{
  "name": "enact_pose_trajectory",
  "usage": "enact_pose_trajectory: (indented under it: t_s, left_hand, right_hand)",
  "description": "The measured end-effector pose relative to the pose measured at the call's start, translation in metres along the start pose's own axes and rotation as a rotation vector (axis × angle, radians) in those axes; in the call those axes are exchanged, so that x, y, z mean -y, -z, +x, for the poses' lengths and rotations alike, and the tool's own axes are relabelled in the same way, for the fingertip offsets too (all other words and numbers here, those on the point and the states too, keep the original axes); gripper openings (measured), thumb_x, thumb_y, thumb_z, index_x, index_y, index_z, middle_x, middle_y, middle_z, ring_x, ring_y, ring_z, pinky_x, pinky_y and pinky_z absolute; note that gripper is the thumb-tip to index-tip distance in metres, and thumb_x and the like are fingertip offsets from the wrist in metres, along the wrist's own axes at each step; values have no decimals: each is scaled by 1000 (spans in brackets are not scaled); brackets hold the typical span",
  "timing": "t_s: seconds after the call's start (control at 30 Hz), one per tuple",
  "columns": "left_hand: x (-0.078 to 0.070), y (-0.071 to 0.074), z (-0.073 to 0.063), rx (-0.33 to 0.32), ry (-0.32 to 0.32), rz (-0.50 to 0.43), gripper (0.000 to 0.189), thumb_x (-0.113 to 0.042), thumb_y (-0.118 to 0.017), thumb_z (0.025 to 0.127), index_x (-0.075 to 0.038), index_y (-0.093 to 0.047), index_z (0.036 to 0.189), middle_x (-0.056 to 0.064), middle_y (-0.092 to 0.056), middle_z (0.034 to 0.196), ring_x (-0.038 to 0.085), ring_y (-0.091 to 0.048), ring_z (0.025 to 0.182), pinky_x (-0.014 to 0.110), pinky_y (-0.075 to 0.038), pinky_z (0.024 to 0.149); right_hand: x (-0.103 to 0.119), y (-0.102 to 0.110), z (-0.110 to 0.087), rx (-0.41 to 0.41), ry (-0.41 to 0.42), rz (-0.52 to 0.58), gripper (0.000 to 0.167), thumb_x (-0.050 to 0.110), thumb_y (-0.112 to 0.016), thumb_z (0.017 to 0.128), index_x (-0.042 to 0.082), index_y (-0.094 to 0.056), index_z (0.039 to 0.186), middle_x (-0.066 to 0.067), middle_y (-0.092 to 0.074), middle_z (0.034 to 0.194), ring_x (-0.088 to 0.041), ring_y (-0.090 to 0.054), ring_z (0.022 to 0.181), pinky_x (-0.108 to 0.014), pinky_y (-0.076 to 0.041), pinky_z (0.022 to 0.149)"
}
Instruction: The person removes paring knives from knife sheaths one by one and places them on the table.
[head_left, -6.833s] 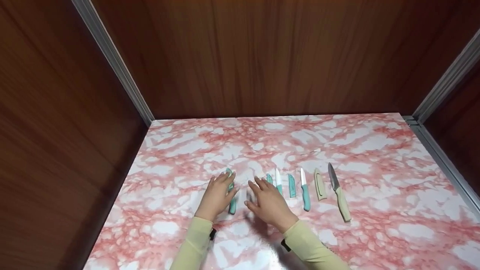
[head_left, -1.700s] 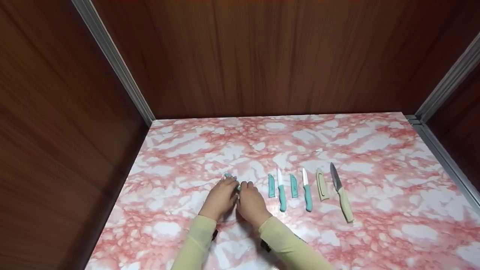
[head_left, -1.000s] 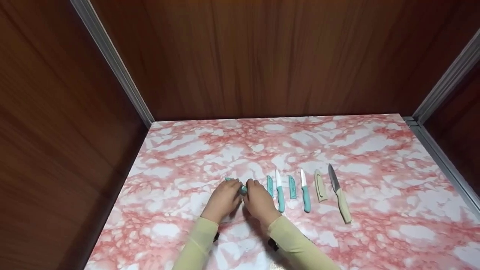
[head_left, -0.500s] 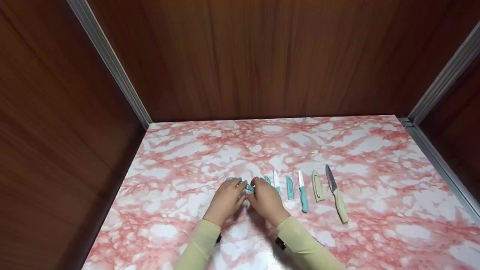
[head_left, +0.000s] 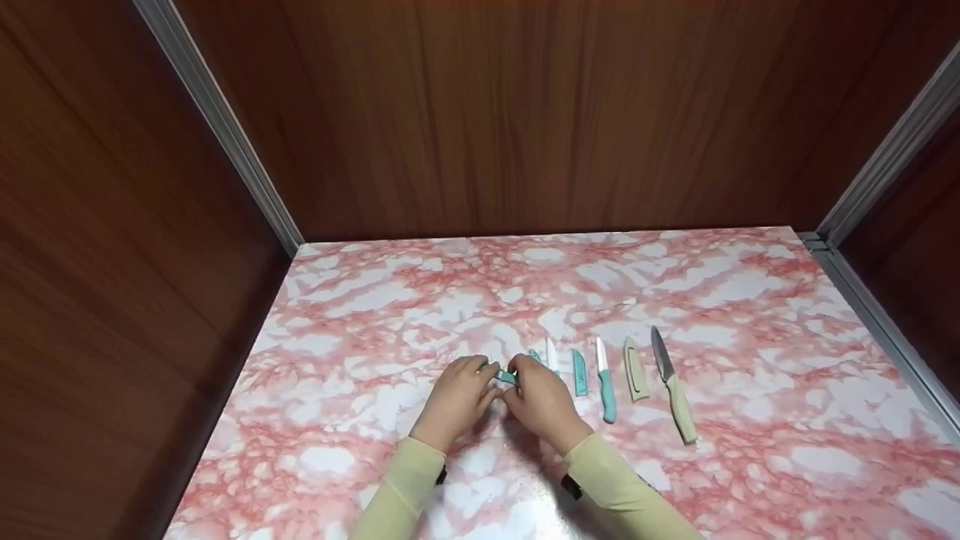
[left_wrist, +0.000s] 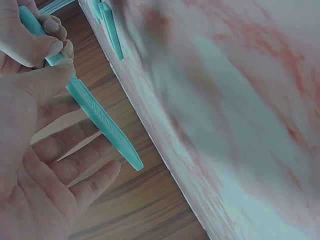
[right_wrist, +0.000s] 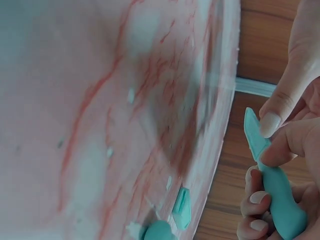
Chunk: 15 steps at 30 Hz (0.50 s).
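A small teal-handled knife (right_wrist: 281, 197) is held in the air between both hands, its blade hidden inside a teal sheath (left_wrist: 105, 122). My left hand (head_left: 456, 394) pinches the sheath between thumb and forefinger close to the handle; the other fingers spread loosely behind it in the left wrist view. Curled around the handle is my right hand (head_left: 546, 401), its thumb and forefinger at the joint with the sheath. In the head view, only a short teal stretch shows between the hands.
To the right lie a partly hidden teal sheath (head_left: 535, 355), a white-bladed knife (head_left: 552, 355), another teal sheath (head_left: 580, 373), a second teal-handled knife (head_left: 607, 396), a pale green sheath (head_left: 636, 375) and a larger dark-bladed knife (head_left: 680, 405). Wood-patterned panels (head_left: 487, 112) stand behind the marbled table (head_left: 375, 315).
The sheathed knife first lay on the table beneath my left hand; both hands then took hold of it and turned it crosswise. Lately the hands have shifted slightly right with it.
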<state>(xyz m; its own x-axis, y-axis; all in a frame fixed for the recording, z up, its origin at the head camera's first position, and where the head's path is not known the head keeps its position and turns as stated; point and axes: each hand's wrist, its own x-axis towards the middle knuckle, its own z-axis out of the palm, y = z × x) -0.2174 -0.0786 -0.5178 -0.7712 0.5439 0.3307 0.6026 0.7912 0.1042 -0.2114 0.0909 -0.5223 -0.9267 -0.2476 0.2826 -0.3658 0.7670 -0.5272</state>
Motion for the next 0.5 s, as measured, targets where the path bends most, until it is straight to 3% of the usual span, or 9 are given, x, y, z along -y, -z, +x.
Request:
enact_pose_trajectory:
  t_s: [0.5]
  left_hand:
    - [-12,4,2,3,-34,7,36,-30,-65,92,-11,-62,122,4,-56,112,22,-53,106,34,-44,94]
  right_hand:
    - [-11,13,-11,-56,115,-19,22,8,-63,75,6,-58,96,5,-51,76,-11,-48,61,-29,-43,56]
